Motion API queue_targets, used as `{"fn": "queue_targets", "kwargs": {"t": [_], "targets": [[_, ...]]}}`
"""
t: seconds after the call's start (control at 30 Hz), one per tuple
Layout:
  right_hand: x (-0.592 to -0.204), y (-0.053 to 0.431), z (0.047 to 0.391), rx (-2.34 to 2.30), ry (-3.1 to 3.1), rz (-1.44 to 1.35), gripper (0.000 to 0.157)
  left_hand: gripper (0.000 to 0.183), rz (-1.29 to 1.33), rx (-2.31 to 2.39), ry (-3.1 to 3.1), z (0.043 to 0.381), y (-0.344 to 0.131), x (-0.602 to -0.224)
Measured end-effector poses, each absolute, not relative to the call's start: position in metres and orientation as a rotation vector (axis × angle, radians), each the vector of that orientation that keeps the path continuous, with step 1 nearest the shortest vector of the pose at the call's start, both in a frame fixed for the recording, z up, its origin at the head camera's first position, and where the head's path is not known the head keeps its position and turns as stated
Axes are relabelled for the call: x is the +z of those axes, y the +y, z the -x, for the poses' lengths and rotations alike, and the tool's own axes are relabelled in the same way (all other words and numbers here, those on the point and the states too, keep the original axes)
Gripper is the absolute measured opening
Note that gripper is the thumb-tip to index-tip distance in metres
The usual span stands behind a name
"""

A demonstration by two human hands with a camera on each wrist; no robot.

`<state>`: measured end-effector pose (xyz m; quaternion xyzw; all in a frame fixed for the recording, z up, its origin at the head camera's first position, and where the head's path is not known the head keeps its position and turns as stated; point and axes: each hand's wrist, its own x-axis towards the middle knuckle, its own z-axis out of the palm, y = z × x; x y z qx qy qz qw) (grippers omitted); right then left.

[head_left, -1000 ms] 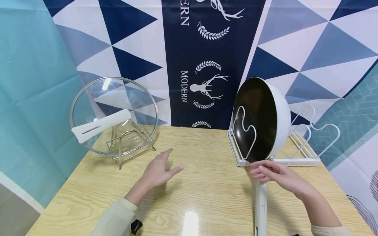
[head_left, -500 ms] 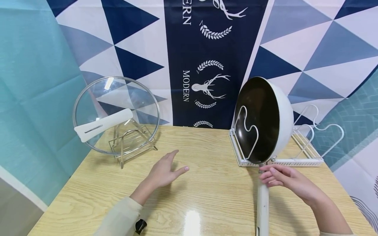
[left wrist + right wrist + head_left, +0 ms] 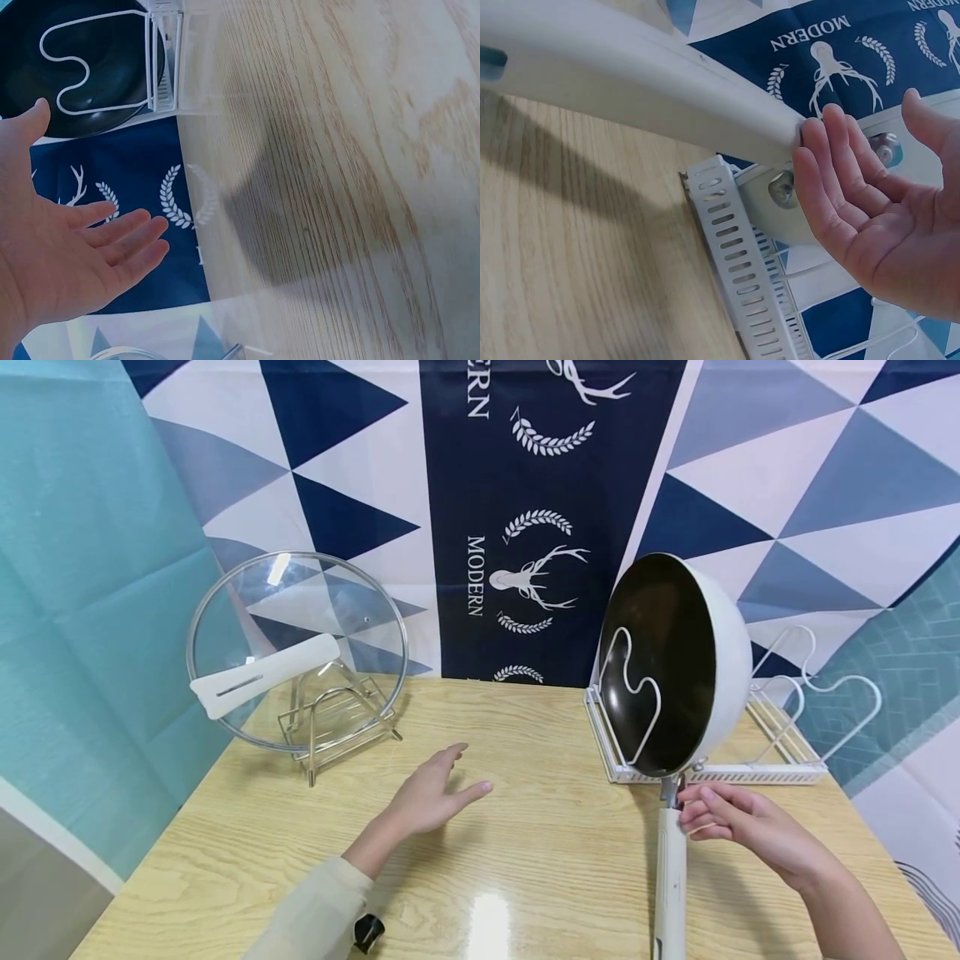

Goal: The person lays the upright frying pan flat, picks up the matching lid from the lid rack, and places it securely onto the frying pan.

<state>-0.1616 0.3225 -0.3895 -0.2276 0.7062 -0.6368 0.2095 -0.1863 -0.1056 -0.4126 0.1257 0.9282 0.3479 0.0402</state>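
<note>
A white pan [image 3: 731, 652] with a dark inside stands on its edge in a white wire rack [image 3: 720, 772] at the right. Its long white handle [image 3: 671, 877] points toward me. Beside the handle's upper end is my right hand [image 3: 742, 822], fingers loosely bent and gripping nothing. In the right wrist view, the fingertips [image 3: 810, 135] meet or nearly meet the handle; contact is hard to tell. My left hand [image 3: 427, 797] hovers over the middle of the table, thumb spread, holding nothing. In the left wrist view its palm [image 3: 67, 255] shows bare.
At the left, a glass lid with a white handle [image 3: 266, 677] leans upright in a metal wire stand [image 3: 330, 756]. Wood-grain table [image 3: 525, 843] lies beneath both hands. Behind stands a blue and white patterned backdrop [image 3: 510, 468]. A black strap piece [image 3: 368, 932] sits by the left sleeve.
My right hand has shifted from over the top of the pan handle to its right side. The left hand has drifted slightly right. Pan and lid stay in their racks; the view has shifted slightly.
</note>
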Motion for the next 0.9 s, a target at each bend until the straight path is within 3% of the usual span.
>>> {"fn": "queue_targets", "kwargs": {"t": [0.4, 0.9], "targets": [[-0.397, 0.329, 0.163, -1.836, 1.933, 0.536, 0.040, 0.082, -0.420, 1.187, 2.740, 0.187, -0.094, -0.412], [-0.400, 0.329, 0.164, -1.647, 2.131, 0.244, 0.027, 0.079, -0.442, 1.206, 2.663, 0.188, -0.079, -0.419]]}}
